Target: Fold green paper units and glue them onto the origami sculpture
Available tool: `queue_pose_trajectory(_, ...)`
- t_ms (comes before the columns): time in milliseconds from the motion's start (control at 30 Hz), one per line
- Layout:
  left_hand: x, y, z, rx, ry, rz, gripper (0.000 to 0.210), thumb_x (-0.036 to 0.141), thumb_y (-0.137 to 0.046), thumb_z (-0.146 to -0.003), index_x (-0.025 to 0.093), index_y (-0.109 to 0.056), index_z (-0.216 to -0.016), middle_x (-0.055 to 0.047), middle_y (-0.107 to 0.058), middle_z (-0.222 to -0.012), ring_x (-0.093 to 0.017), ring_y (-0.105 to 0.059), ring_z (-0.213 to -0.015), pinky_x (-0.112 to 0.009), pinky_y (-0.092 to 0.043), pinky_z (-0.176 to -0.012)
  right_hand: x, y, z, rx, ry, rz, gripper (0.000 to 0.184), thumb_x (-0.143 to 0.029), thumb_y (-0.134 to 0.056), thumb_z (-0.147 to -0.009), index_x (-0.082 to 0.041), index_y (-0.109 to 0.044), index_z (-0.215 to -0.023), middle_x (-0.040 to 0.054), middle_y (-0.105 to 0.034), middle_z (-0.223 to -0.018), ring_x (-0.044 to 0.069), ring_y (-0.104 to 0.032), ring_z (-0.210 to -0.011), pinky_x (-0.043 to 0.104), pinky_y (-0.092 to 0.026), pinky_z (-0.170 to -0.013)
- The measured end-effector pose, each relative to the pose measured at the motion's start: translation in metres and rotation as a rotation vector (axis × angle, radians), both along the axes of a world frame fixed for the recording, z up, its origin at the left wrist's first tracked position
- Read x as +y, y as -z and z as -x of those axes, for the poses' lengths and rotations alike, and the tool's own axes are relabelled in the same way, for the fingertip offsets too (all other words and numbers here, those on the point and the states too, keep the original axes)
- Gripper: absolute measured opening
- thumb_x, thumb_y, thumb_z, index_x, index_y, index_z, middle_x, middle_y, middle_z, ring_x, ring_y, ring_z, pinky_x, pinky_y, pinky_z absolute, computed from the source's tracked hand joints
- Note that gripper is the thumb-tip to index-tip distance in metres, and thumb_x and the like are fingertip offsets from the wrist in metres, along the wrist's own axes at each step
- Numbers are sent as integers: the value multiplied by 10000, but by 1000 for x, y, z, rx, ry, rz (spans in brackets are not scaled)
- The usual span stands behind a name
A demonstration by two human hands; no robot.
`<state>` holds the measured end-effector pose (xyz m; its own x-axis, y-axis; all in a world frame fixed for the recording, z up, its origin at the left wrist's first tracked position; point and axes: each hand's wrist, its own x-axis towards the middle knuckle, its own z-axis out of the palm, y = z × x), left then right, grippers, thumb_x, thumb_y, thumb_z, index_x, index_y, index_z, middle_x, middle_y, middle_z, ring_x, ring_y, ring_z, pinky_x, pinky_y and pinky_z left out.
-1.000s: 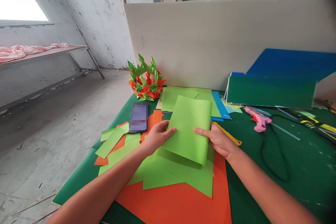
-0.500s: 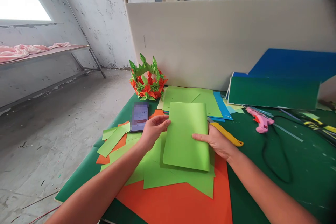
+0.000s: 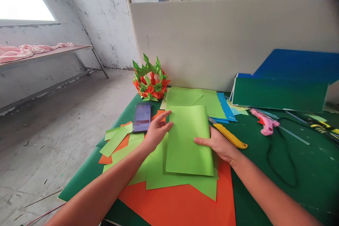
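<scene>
A folded sheet of light green paper [image 3: 188, 152] is held above the other sheets, its fold along the right side. My right hand [image 3: 219, 144] grips that side, thumb on top and the other fingers hidden behind the paper. At the left edge, my left hand [image 3: 158, 130] has thumb and index finger apart, their tips at or just touching the paper. Below lie loose green sheets [image 3: 159, 182] on a large orange sheet [image 3: 180, 206]. Just beyond my right hand rests a yellow utility knife [image 3: 231, 137], its front end partly hidden.
A phone [image 3: 141, 117] lies left of the papers, near green paper strips [image 3: 116, 141]. Behind it stands a green and orange folded-paper ring [image 3: 150, 86]. To the right are a pink glue gun [image 3: 267, 124] with its cord and a green board [image 3: 279, 93] leaning at the back.
My left thumb and index finger have spread apart from a near pinch at the paper's left edge. The folded paper has shifted slightly down, still in my right hand.
</scene>
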<state>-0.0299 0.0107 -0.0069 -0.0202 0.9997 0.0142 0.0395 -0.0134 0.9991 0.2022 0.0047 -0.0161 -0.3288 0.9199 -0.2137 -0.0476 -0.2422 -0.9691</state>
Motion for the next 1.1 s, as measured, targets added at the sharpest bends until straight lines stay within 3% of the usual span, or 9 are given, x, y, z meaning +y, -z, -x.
queue_pose_trajectory(67,0,0,0,48,9,-21,550,312,-671,-771,208,-553,-1298,70,-439,-555,-63,-367,-518,-193,-320,-510,-1,0,0,3,-16,9,664,-288,-829,-632,-244,-514,-1215,72,-662,-1208,296,-643,-1066,423,-552,-869)
queue_pose_trajectory(133,1,2,1,93,-3,-72,545,287,-670,-761,198,-562,-1287,46,-499,-623,-65,-387,-531,-199,-344,-519,0,0,0,1,-13,26,656,-295,-820,-643,-247,-513,-1220,74,-662,-1206,296,-649,-1052,422,-555,-858)
queue_pose_trajectory(233,2,8,1,159,-22,-165,508,233,-666,-735,205,-599,-1238,-57,-606,-1018,-50,-440,-566,-211,-397,-540,2,3,0,17,42,28,645,-324,-794,-674,-260,-496,-1243,73,-650,-1228,284,-658,-1035,410,-559,-843)
queue_pose_trajectory(300,3,12,0,187,-20,-208,499,203,-653,-729,220,-606,-1225,-95,-521,-1261,-30,-455,-569,-219,-426,-560,4,5,1,32,91,10,628,-337,-783,-684,-257,-495,-1236,78,-637,-1250,278,-656,-1040,398,-558,-842)
queue_pose_trajectory(367,4,14,0,210,-10,-231,516,186,-642,-728,236,-594,-1240,-103,-468,-1340,-18,-455,-555,-224,-441,-572,6,6,2,35,124,-9,624,-337,-784,-676,-248,-497,-1223,85,-629,-1263,280,-654,-1044,392,-560,-834)
queue_pose_trajectory(567,2,14,0,258,4,-173,579,203,-631,-748,184,-528,-1317,-56,-638,-956,-53,-452,-537,-217,-429,-545,7,9,2,0,139,-47,674,-331,-789,-662,-256,-474,-1253,86,-610,-1289,286,-644,-1062,381,-572,-805)
queue_pose_trajectory(733,3,17,0,226,4,-176,566,196,-639,-736,217,-548,-1294,-79,-610,-1135,-50,-488,-583,-216,-469,-585,8,10,2,-19,131,-58,663,-335,-782,-671,-252,-473,-1251,89,-616,-1278,279,-654,-1040,376,-574,-798)
queue_pose_trajectory(900,4,20,-1,181,-26,-203,551,190,-662,-717,242,-580,-1259,-83,-554,-1257,-98,-541,-776,-234,-525,-706,7,10,3,-23,132,-60,671,-333,-782,-671,-251,-469,-1260,84,-634,-1248,278,-647,-1052,378,-569,-816)
queue_pose_trajectory(1100,4,19,0,180,-34,-213,542,189,-679,-704,243,-599,-1238,-83,-546,-1280,-79,-530,-716,-234,-538,-692,6,11,3,-22,135,-74,682,-339,-787,-669,-256,-468,-1266,80,-631,-1256,276,-647,-1055,386,-560,-840)
